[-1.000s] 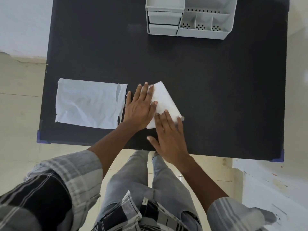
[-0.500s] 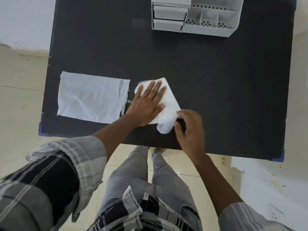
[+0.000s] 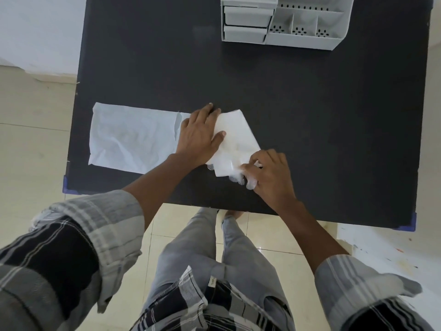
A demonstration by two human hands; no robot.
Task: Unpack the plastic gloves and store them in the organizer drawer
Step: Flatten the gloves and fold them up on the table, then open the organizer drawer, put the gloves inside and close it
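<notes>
Gloves: a thin, crinkly, translucent white plastic bundle (image 3: 235, 142), folded into a rough wedge, lying on the bench (image 3: 310, 139) near its front edge.
My left hand (image 3: 199, 136): fingers straight and flat, pressing the bundle's left side down.
My right hand (image 3: 269, 173): fingers curled, pinching the loose, rumpled near end of the bundle.
Wrapper: a flat, creased white sheet (image 3: 133, 139), rectangular, just left of the gloves, its torn right edge under my left hand.
Bench: matte black and smooth, with blue corner caps.
Organizer (image 3: 307, 39): pale grey hard plastic, well beyond the gloves at the far edge; stacked drawers (image 3: 248, 19) pushed in on its left, open compartments with perforated walls on its right.
Between gloves and organizer: only bare black surface.
</notes>
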